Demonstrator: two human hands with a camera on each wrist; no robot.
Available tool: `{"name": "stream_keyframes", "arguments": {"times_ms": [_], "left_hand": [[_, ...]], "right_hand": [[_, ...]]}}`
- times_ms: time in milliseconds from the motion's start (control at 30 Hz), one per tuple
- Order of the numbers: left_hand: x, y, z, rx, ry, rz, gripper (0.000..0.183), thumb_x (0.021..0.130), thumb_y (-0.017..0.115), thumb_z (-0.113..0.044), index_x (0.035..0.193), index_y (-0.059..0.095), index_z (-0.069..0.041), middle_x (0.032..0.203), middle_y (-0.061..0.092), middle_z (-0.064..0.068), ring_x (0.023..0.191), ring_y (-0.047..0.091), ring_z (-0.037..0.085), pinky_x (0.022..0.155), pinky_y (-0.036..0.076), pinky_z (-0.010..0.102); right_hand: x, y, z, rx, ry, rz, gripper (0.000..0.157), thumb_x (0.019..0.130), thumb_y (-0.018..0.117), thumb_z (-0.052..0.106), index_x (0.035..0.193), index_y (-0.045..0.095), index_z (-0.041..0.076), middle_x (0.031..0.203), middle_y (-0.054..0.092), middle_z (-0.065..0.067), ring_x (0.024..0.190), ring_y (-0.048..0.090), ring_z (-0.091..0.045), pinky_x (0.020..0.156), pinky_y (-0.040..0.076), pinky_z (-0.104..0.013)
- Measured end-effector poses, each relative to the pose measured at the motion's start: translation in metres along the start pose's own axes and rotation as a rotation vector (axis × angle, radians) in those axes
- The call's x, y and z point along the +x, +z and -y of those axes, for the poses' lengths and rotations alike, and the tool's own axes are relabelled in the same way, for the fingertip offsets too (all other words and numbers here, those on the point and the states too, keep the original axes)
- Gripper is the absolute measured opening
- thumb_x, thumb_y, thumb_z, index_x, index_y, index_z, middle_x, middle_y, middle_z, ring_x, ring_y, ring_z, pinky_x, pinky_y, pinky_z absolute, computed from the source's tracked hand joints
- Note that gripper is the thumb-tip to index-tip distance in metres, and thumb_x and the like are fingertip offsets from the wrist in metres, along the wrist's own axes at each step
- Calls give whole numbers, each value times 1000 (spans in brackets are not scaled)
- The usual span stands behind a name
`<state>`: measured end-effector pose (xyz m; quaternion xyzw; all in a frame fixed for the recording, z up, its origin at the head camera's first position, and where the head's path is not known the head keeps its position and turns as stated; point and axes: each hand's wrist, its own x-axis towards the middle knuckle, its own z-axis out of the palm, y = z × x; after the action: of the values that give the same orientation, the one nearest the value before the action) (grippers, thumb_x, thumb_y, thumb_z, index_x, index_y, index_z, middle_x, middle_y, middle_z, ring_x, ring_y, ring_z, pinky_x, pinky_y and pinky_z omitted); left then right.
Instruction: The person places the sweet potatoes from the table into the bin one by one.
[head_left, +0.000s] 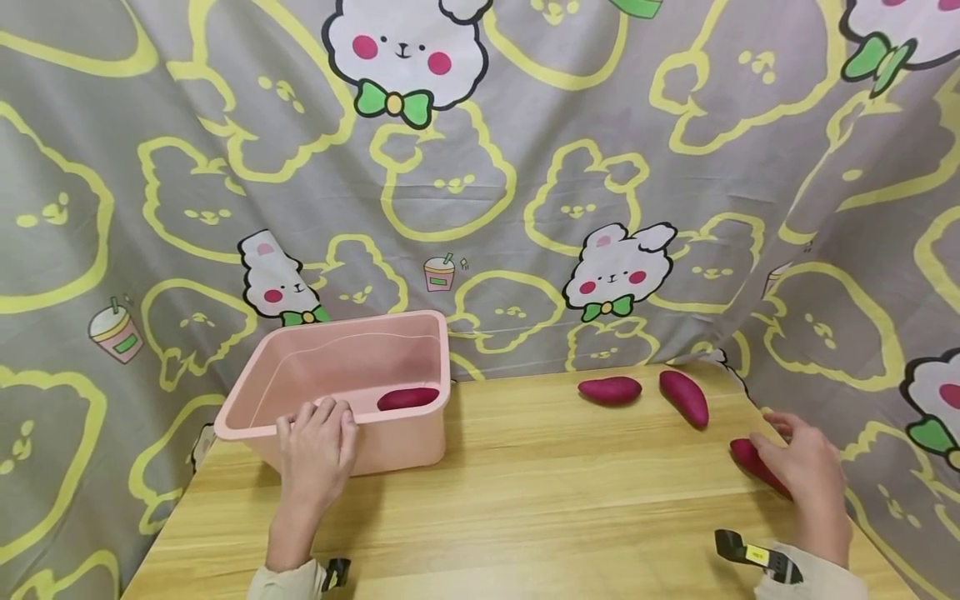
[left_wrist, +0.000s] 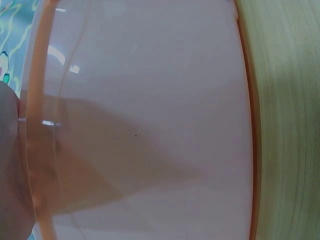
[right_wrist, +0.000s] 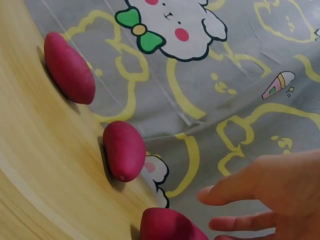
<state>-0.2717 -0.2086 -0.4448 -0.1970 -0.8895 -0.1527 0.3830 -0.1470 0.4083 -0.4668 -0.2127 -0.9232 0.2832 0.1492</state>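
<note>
Pink bin: left side of table, open-topped, upright; back near curtain.
Left hand: fingers hooked over near rim of bin, gripping it; left wrist view mostly bin wall.
Right hand: at right table edge, holding nothing; thumb and fingers extended, spread apart, beside nearest sweet potato; contact cannot be told.
Nearest sweet potato: dark red, on table, partly hidden by right hand in head view.
Curved sweet potato: on table, beyond the nearest one, slanted, apart from its neighbours.
Far sweet potato: leftmost of three on table, near curtain, lying crosswise.
Binned sweet potato: inside bin, right side, partly behind near rim.
Table: light wood grain.
Curtain: grey, yellow outlines, white cartoon animals with green bows.
</note>
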Motion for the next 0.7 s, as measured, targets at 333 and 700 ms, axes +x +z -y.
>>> {"name": "stream_keyframes", "arguments": {"times_ms": [333,700], "left_hand": [[4,-1,0,2,3,-1,31,102,36,-24,87,57,-7,93,65,13,89,53,40,82,32,60],[0,-2,1,5,-6,12,31,102,36,-24,87,58,-7,93,65,13,89,53,40,83,32,59]], "right_hand": [[7,-4,-11,-66,24,248,73,95,69,39,138,41,-13,134,38,-48,116,42,-63,90,38,-72],[4,-3,-22,-76,24,371,75,85,73,21,140,36,-13,120,47,-47,101,50,-53,82,44,-56]]}}
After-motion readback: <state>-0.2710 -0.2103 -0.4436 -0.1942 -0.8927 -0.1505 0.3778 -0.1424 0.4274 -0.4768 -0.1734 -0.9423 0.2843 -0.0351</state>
